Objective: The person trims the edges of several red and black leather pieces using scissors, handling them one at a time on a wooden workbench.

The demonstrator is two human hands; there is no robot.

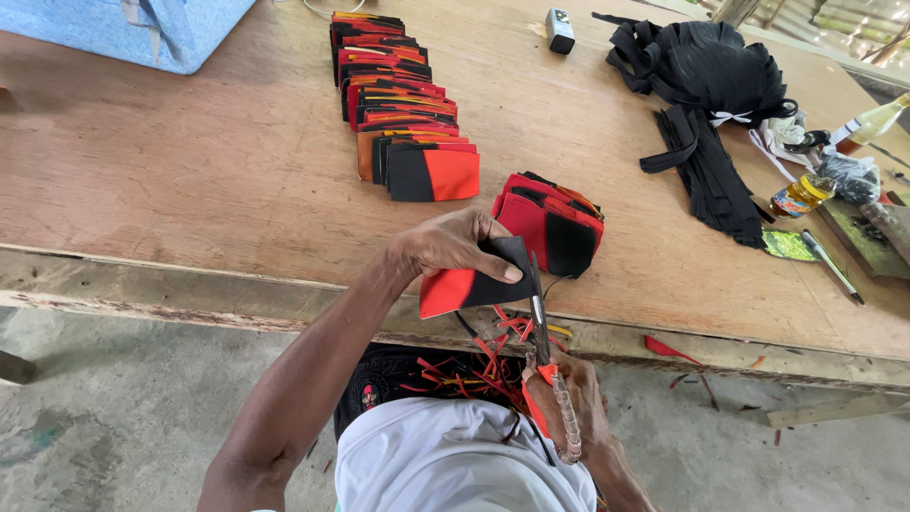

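A broad plywood table (218, 171) fills the upper part of the view, its rough front edge running left to right above a grey concrete floor (123, 417). Just over that edge, the left hand (453, 245) pinches a red-and-black fabric piece (474, 281), thumb on top and fingers closed around its upper side. The piece's long axis lies nearly level, the red end pointing left and slightly down, the black end pointing right. The right hand (569, 398) is closed around the orange handles of scissors (540, 332), whose blades point up and away from the person, meeting the piece's black right end. Trimmed red strips (474, 365) lie in the lap below. Just beyond the piece sits a small stack of like pieces (555, 223); a long overlapped row (398, 104) runs away up the table. Black straps (706, 104) lie well apart at right. Bare wood stretches open to the left of the row.
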